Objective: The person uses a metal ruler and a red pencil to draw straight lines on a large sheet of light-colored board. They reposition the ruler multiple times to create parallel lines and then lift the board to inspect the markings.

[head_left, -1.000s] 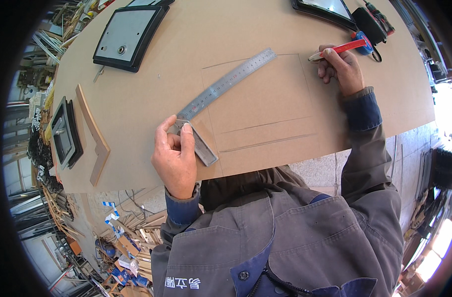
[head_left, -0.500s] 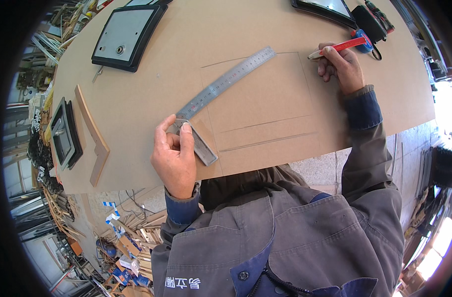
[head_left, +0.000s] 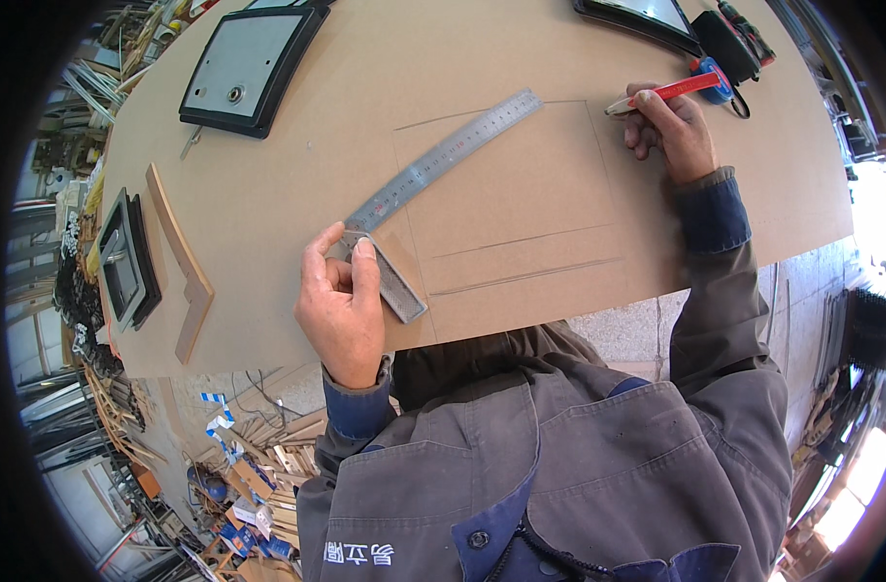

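My left hand (head_left: 341, 310) grips a metal try square (head_left: 443, 160) at its corner, between thumb and fingers. The square's graduated blade slants away to the upper right, and its short thick stock points toward the near edge of the brown board (head_left: 521, 359). Dark pencil lines on the board outline a rectangle, with a few more lines across its near part; the blade lies over part of them. To the right of the outline, my right hand (head_left: 671, 136) is closed around a red carpenter's pencil (head_left: 671, 91), its pale tip pointing left.
A blue and red tape measure (head_left: 715, 82) lies beyond my right hand, beside a black case and a drill (head_left: 746, 37). Black-framed panels (head_left: 249, 73) rest at the far side. At left are a wooden angle piece (head_left: 186, 267) and a black frame (head_left: 125, 257).
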### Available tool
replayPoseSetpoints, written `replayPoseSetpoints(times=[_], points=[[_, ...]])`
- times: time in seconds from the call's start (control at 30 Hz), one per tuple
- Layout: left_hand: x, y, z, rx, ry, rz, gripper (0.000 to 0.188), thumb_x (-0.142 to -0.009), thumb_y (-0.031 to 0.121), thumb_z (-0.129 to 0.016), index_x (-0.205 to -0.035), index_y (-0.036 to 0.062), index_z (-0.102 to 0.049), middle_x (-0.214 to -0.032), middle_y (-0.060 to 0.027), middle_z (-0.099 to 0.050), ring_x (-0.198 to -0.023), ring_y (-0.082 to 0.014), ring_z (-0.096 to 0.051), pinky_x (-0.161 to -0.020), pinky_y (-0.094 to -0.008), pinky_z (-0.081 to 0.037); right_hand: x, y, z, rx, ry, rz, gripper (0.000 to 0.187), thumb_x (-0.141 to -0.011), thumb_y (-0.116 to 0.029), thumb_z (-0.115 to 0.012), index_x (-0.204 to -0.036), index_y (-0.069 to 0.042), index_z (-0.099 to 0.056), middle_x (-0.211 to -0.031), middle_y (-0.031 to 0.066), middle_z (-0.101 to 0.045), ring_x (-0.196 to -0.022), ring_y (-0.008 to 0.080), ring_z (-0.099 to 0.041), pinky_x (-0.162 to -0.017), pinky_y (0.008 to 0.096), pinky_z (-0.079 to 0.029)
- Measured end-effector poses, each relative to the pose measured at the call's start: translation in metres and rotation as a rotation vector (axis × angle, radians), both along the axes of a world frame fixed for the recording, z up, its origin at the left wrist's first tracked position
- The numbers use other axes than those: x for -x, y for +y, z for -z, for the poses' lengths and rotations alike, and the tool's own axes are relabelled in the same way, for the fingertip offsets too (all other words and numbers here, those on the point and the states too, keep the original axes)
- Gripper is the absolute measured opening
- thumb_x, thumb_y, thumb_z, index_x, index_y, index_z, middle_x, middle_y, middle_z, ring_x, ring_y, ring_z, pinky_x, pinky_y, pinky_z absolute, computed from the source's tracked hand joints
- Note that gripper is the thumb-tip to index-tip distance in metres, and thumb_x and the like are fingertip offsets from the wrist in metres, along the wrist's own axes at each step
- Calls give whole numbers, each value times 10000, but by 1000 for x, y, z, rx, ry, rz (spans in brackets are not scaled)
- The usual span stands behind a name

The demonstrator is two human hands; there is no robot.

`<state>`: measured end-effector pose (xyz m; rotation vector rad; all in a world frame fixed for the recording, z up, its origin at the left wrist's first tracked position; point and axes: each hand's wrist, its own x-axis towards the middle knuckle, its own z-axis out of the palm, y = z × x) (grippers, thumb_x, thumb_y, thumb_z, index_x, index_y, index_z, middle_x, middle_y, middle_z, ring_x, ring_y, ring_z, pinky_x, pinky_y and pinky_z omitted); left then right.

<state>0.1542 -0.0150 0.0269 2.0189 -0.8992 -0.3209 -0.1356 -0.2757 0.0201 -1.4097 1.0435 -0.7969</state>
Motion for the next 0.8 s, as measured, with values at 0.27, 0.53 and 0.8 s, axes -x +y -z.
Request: replayPoseSetpoints(times=[0.27, 0.53, 0.8], points=[[1, 0, -1, 9, 10, -7, 338, -932, 180, -703, -1203, -10, -635, -589, -13, -546, -547, -66, -476, -541, -257, -415, 0, -1, 1, -1, -13, -10, 339, -1025, -286, -566, -1126, 32, -624, -821, 77, -646, -634, 123, -632, -517, 241, -496], [1, -1, -2, 21, 13, 0, 328, -928, 165, -709, -1196, -11, -638, -589, -16, -550, -546, -65, -477, -539, -253, -416, 3, -3, 3, -26, -7, -15, 316, -1017, -262, -578, -1118, 35, -621, -853, 83, -642, -636, 126, -625, -522, 246, -491], [0, -1, 1, 16, -10, 6, 324, -927, 164, -709, -1194, -6, -639, -585, -18, -538, -539, -69, -470, -535, -261, -414, 2, 0, 1, -4, 4, -1, 341, -1034, -276, -557, -1166, 34, -604, -852, 93, -657, -638, 126, -617, -518, 244, -491]])
